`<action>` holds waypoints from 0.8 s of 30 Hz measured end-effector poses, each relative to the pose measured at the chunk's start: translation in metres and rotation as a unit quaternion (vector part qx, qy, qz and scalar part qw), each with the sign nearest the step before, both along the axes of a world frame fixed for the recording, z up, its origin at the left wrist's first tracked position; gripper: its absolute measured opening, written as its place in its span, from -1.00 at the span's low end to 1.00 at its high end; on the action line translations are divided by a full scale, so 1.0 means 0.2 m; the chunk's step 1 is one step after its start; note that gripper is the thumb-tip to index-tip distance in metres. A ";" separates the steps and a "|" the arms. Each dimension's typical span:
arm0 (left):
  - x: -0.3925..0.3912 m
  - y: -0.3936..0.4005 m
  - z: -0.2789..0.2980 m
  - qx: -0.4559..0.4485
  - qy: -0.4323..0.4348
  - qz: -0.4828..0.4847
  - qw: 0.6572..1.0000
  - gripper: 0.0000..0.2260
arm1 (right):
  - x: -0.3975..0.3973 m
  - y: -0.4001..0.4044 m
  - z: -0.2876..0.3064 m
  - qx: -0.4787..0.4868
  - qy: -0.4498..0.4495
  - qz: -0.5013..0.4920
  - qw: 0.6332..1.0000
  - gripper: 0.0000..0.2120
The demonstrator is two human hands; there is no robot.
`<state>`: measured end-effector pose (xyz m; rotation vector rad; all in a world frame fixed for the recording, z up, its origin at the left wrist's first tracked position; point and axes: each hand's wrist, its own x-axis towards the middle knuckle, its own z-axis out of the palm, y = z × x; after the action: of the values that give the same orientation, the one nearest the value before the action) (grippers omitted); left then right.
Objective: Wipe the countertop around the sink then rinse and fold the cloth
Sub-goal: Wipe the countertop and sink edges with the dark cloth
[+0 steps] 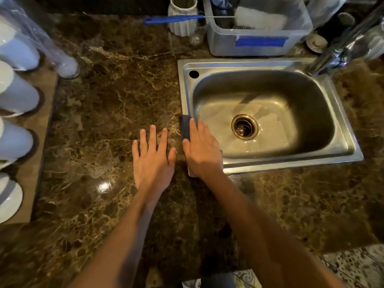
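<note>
A dark blue cloth [185, 126] lies on the left rim of the steel sink [340, 113], mostly hidden under my right hand [202, 148]. That hand lies flat on the cloth with straight fingers, pressing it onto the rim. My left hand [152, 156] rests flat on the brown marble countertop [116, 96] just left of the sink, fingers spread and holding nothing. The sink basin is wet around its brass drain [244, 127].
A chrome faucet [340, 53] stands at the sink's back right corner. Behind the sink are a clear plastic bin [259, 42], a white ribbed vase [182, 17], a small glass [197, 36] and a blue brush [172, 19]. White cups [16, 94] line a wooden tray on the left.
</note>
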<state>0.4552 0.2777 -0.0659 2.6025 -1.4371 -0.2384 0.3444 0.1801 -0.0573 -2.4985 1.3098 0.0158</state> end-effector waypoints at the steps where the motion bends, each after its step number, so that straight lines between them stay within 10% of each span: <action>1: 0.00 0.00 0.00 -0.003 -0.001 0.001 1.000 -0.47 | 0.02 -0.01 0.00 0.020 0.004 -0.015 1.000 -0.41; 14: 0.00 0.00 -0.01 -0.016 -0.011 0.013 1.000 -0.48 | -0.29 0.25 0.05 -0.091 0.055 0.048 0.993 -0.46; 19: -0.01 -0.01 0.01 -0.002 -0.002 0.014 1.000 -0.46 | -0.64 -0.03 0.06 -0.083 0.100 -0.099 0.987 -0.60; 24: -0.03 -0.02 -0.02 0.008 -0.033 0.022 0.999 -0.47 | -0.30 0.23 0.04 -0.080 -0.020 -0.047 0.995 -0.54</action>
<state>0.4490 0.2746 -0.0689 2.6767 -1.4016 -0.1606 0.2846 0.2263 -0.0498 -2.5504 1.4627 -0.1658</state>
